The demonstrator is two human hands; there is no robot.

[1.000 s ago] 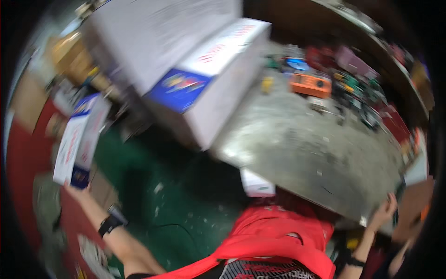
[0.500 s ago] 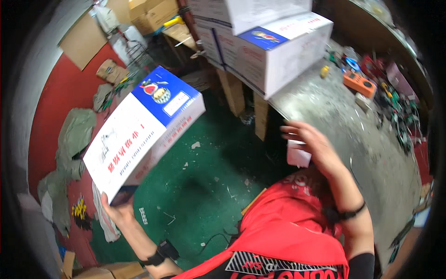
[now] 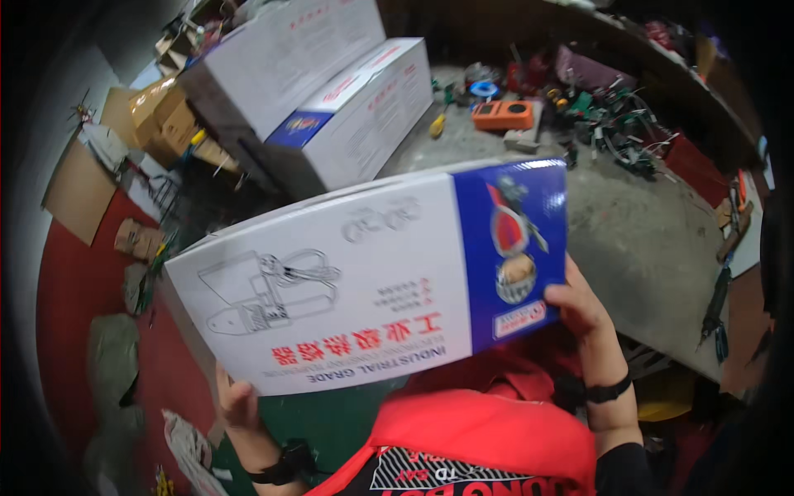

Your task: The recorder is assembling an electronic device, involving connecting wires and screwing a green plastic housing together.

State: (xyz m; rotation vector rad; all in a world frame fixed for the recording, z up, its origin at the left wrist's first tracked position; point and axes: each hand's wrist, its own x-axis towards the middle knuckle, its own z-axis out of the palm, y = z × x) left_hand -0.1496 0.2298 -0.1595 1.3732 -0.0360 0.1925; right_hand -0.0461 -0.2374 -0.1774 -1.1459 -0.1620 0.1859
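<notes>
A long white carton [image 3: 389, 285] with a blue end panel spans the space before my body, a line drawing of a tool on its upper face. My left hand [image 3: 238, 401] grips its near left corner, thumb on top and the other fingers mostly hidden. At the blue end, my right hand [image 3: 581, 299] clasps the side with its thumb over the edge and the rest of its fingers out of sight. Beyond it, a similar white carton [image 3: 372, 120] rests on the grey worktable [image 3: 645, 240].
A larger white carton [image 3: 281, 58] stands behind the other at the table's far left. An orange meter [image 3: 502, 115], a blue ring-shaped roll [image 3: 484, 89] and tangled wires [image 3: 620, 120] lie along the table's back. Cloth sacks [image 3: 113, 364] lie on the red surface at left.
The carton has come from the left to the middle in front of me and turned nearly level. My right hand, empty before, now holds its blue end. The view has swung right.
</notes>
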